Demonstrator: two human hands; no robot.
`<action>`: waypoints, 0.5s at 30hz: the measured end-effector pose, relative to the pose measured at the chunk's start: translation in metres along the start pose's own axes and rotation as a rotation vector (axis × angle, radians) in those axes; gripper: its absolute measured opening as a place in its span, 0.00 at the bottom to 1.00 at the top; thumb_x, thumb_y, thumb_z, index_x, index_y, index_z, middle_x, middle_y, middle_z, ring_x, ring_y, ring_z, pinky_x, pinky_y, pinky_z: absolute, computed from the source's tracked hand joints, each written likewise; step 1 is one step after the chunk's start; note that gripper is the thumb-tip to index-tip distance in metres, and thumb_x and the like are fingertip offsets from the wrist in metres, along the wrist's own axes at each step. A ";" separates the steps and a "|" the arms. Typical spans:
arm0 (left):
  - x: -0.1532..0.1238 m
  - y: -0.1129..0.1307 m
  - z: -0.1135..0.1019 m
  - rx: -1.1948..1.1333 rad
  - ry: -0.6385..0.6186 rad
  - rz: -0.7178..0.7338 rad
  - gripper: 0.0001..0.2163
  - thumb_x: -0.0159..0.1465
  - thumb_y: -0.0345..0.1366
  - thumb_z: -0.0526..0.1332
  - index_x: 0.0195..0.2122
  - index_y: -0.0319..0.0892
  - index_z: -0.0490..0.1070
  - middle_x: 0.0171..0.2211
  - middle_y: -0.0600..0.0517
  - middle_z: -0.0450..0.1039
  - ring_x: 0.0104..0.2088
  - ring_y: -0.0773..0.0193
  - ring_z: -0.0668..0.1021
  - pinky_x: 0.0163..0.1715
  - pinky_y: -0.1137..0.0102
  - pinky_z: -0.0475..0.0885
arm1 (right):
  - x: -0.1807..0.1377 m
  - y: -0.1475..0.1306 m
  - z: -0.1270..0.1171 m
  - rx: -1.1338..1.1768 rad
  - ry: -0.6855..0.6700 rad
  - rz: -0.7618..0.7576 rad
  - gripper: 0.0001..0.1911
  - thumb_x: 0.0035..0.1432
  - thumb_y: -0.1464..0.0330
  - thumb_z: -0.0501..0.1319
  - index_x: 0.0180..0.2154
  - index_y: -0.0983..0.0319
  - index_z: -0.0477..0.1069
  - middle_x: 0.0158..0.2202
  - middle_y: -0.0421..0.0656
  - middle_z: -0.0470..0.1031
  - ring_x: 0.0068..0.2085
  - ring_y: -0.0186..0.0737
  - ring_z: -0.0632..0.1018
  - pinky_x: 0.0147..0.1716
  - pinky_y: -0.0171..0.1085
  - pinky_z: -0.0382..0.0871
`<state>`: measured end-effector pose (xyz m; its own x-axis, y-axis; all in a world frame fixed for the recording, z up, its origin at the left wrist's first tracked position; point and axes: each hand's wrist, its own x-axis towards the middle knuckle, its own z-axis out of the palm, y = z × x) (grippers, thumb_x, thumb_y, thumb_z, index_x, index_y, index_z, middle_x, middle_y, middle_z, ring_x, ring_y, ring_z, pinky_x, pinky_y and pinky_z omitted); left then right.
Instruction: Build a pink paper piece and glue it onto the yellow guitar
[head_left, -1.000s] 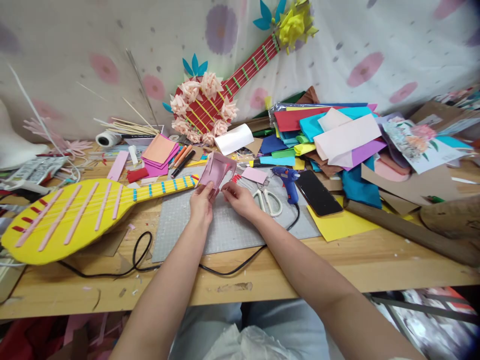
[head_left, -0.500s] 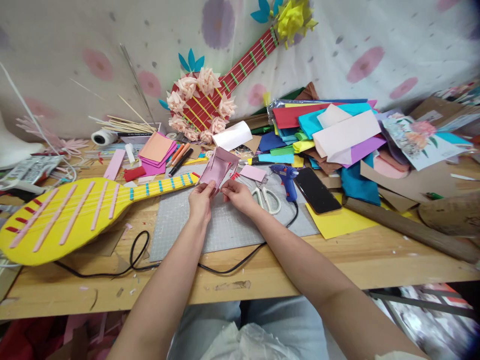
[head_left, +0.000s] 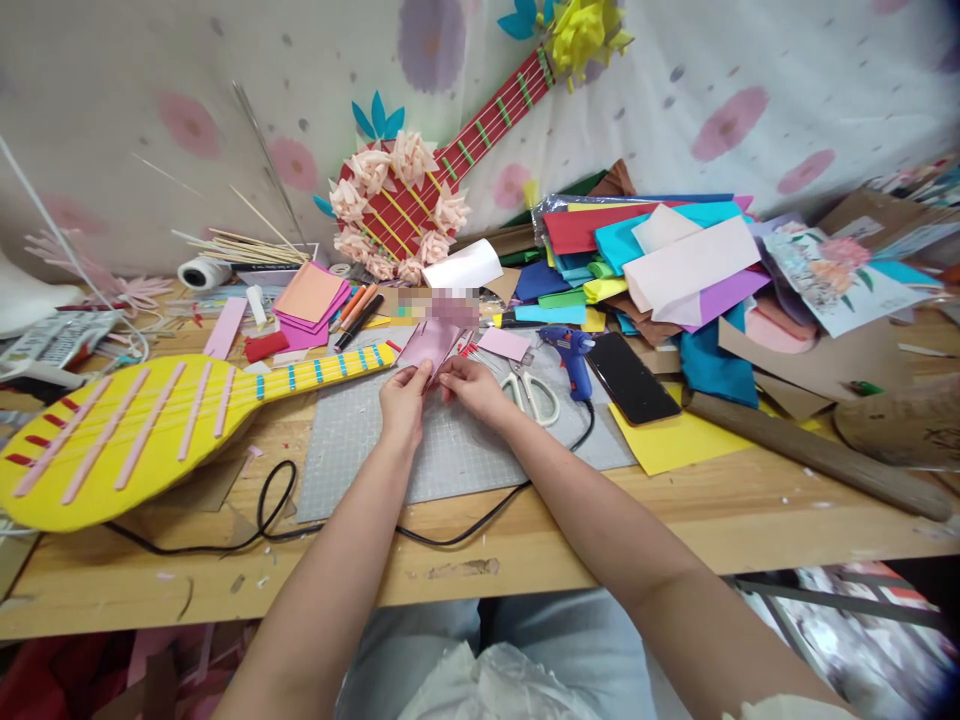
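Observation:
My left hand [head_left: 405,405] pinches the near end of a pink piece of card [head_left: 424,346] with raised edges, over the grey cutting mat [head_left: 352,455]. At its right side the fingertips of my right hand [head_left: 472,388] are pressed together against the card's edge; whether anything small is between them is hidden. A blurred patch covers the far end of the card. Left of my hands lies a yellow toy guitar [head_left: 150,430] with pink strips and blue frets. White-handled scissors [head_left: 546,402] and a blue glue gun [head_left: 574,362] lie right of my right hand.
A black cord [head_left: 465,540] runs across the table front. Further right are a black phone [head_left: 631,380] on yellow paper [head_left: 667,445], a brown stick [head_left: 810,455] and piled coloured paper [head_left: 675,250]. A red flowered guitar [head_left: 405,215] leans at the back.
Both hands keep their grip on the pink card and have barely moved. The view has shifted slightly.

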<state>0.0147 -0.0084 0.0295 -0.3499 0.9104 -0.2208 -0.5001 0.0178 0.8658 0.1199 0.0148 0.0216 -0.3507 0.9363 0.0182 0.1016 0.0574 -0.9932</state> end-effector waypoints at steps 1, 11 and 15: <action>0.000 0.000 0.000 0.007 0.005 0.006 0.15 0.37 0.38 0.70 0.19 0.37 0.65 0.18 0.58 0.66 0.21 0.73 0.70 0.25 0.75 0.65 | 0.000 -0.001 -0.001 0.004 -0.018 0.005 0.04 0.49 0.73 0.53 0.25 0.60 0.62 0.15 0.34 0.66 0.19 0.30 0.67 0.24 0.31 0.61; -0.002 0.000 0.003 -0.034 0.091 0.039 0.12 0.40 0.36 0.69 0.19 0.38 0.66 0.19 0.58 0.67 0.21 0.73 0.69 0.25 0.75 0.64 | -0.003 -0.007 -0.002 0.031 -0.068 0.029 0.04 0.50 0.73 0.54 0.25 0.61 0.64 0.15 0.34 0.66 0.18 0.29 0.67 0.22 0.30 0.61; -0.002 0.000 0.003 -0.049 0.107 0.053 0.12 0.39 0.36 0.69 0.19 0.38 0.66 0.18 0.58 0.67 0.21 0.73 0.68 0.25 0.75 0.65 | -0.003 -0.007 -0.001 0.052 -0.071 0.043 0.03 0.49 0.73 0.54 0.26 0.61 0.64 0.14 0.33 0.66 0.18 0.28 0.67 0.22 0.30 0.61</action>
<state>0.0173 -0.0093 0.0315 -0.4578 0.8603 -0.2242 -0.5157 -0.0515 0.8552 0.1214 0.0119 0.0289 -0.4122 0.9106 -0.0312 0.0704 -0.0023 -0.9975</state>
